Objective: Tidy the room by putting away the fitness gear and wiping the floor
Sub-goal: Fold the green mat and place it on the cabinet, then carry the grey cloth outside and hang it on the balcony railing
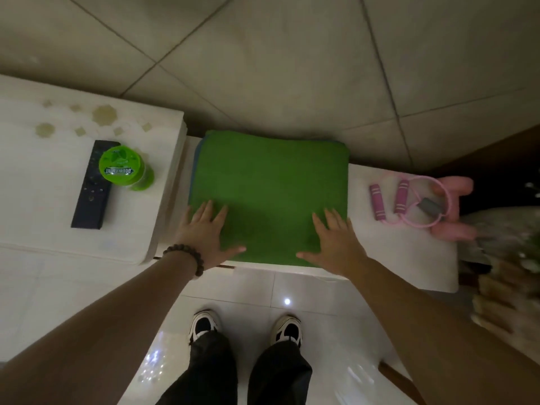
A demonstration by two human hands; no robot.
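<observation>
A folded green mat [270, 182] lies flat on a low white bench [403, 258] against the wall. My left hand [206, 233] rests palm down on the mat's near left corner, fingers spread. My right hand [336, 239] presses flat on its near right part, fingers spread too. Neither hand grips anything. To the right on the bench lies a pink skipping rope [409, 200] with two striped handles, coiled over pink dumbbells [454, 230].
A higher white cabinet [43, 214] on the left carries a dark remote [92, 185] and a green tub [124, 168]. My shoes [204, 324] stand on the glossy white floor [336, 331]. Blurred clutter sits at the far right.
</observation>
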